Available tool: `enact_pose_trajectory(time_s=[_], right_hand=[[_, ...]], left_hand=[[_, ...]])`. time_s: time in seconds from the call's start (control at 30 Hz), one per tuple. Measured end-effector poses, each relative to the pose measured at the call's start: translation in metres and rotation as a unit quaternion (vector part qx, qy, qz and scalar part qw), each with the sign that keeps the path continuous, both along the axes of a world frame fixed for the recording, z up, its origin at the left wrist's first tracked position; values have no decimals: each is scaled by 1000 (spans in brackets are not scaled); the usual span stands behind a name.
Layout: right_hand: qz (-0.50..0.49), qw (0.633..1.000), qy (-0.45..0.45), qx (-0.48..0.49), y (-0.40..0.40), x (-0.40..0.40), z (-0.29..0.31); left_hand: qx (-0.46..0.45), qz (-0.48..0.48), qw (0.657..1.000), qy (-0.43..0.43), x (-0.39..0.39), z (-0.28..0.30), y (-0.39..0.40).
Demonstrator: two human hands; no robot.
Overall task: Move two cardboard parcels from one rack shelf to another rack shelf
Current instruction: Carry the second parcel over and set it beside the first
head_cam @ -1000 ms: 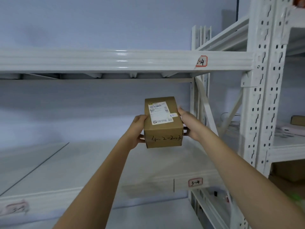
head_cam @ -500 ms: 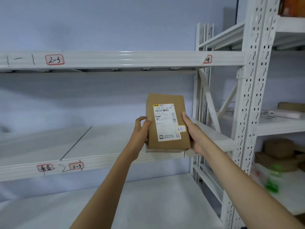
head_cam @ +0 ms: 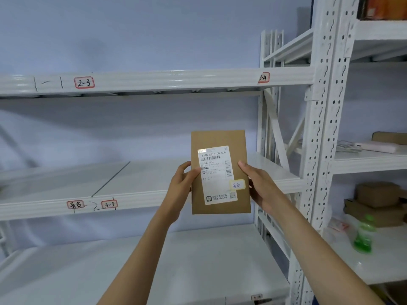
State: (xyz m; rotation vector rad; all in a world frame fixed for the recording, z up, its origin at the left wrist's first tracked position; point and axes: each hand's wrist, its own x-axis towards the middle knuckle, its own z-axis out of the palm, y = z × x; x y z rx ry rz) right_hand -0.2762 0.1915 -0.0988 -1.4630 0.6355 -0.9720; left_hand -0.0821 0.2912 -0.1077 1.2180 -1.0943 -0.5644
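I hold a brown cardboard parcel (head_cam: 218, 139) upright in front of me, its white shipping label facing me. My left hand (head_cam: 181, 183) grips its left edge, thumb on the label. My right hand (head_cam: 258, 186) grips the right edge. The parcel hangs in the air in front of the white middle shelf (head_cam: 141, 194), which carries a tag reading 3-3. Above it runs the upper shelf beam (head_cam: 154, 81), tagged 2-3.
A perforated white upright (head_cam: 323, 128) separates this rack from the one on the right. That rack holds brown boxes (head_cam: 374, 201), a green bottle (head_cam: 363, 236), a white device with cables (head_cam: 372, 147) and an orange item (head_cam: 383, 7). A lower shelf (head_cam: 154, 267) lies below.
The parcel has been tilted up so its label faces me flat; its handwritten front side no longer shows. My view has pulled back and left, bringing the 2-3 and 3-3 tags into sight.
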Motion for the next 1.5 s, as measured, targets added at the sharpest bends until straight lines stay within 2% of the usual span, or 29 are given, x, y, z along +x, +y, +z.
enact_pose_trajectory(time_s=[0.3, 0.57, 0.93, 1.23, 1.5], right_hand=[[25, 1000, -11, -8, 15, -2, -8], [85, 996, -13, -4, 52, 35, -9], [128, 991, -17, -24, 132, 123, 1], [126, 991, -3, -38, 217, 227, -4], [106, 993, 30, -41, 233, 293, 5]], left_hand=[[9, 34, 999, 12, -11, -3, 25], [14, 73, 997, 12, 15, -5, 82], [12, 103, 995, -2, 94, 3, 177], [33, 107, 994, -6, 200, -2, 264], [53, 97, 994, -15, 265, 9, 280]])
